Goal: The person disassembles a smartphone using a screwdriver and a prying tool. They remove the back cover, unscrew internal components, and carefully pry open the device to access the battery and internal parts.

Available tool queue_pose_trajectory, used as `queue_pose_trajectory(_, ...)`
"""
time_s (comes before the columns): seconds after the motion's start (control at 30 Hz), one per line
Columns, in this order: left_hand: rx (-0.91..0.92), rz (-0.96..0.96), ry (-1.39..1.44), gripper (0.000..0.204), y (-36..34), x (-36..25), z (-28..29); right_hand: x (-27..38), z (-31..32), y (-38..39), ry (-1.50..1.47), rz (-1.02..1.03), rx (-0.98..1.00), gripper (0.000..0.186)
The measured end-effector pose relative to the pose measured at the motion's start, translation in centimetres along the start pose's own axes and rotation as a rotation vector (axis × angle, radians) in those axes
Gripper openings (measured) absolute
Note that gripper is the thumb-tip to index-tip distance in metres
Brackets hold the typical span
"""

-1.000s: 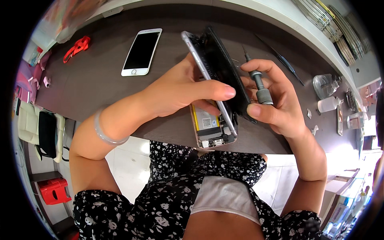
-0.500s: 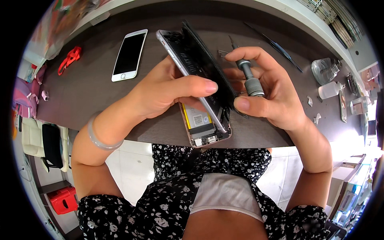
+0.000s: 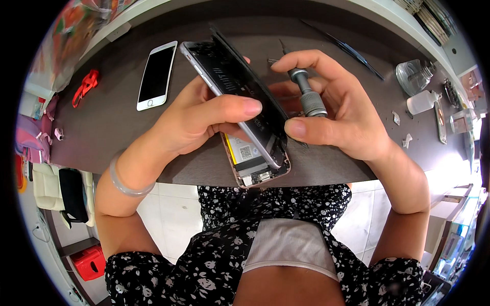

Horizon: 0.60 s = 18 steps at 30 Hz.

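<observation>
My left hand (image 3: 201, 115) is closed around a silver-edged phone (image 3: 219, 74), held tilted with its dark inside showing. A black screen panel (image 3: 251, 74) stands partly lifted along its right side. My right hand (image 3: 342, 115) has its thumb against the panel's lower edge. A grey screwdriver (image 3: 310, 99) is held in the same hand, its thin tip pointing away from me. Beneath lies an opened phone body (image 3: 245, 152) with a yellow-edged battery, partly hidden by the held phone and my left hand.
A white phone (image 3: 157, 76) lies at the back left, near a red strap (image 3: 86, 87). Blue tweezers (image 3: 352, 51) lie at the back right. Farther right stand a glass bottle (image 3: 414, 76) and a white plastic bottle (image 3: 421, 103), with small scraps (image 3: 407, 141) nearby.
Both hands, with the phone and screwdriver, have shifted slightly left in the picture. The lifted panel sits a little closer to the phone at its lower end. My grips look the same.
</observation>
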<state>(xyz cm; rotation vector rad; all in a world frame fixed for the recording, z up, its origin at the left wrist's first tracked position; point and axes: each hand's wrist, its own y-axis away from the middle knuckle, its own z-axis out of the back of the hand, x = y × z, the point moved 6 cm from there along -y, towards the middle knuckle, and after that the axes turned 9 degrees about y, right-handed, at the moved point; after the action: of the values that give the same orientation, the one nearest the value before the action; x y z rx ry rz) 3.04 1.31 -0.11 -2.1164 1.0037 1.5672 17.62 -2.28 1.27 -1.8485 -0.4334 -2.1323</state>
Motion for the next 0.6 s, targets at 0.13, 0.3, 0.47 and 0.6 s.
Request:
queue_pose_trajectory(0.13,0.017,0.012,0.005,0.067,-0.15,0.07,-0.08,-0.08,0.16,0.04,0.017,0.008,-0.002,0.058)
queue_pose_trajectory(0.3,0.042,0.048,0.027,0.064,-0.27,-0.04,-0.31,-0.18,0.1,-0.09,-0.041,0.023,-0.004,0.058)
queue_pose_trajectory(0.47,0.057,0.067,0.077,0.065,-0.17,-0.04,-0.48,-0.23,0.02,-0.18,-0.096,0.001,0.004,0.058)
queue_pose_trajectory(0.6,0.019,0.098,0.043,0.066,-0.09,0.26,0.15,-0.23,0.01,-0.17,-0.1,-0.001,-0.002,0.058)
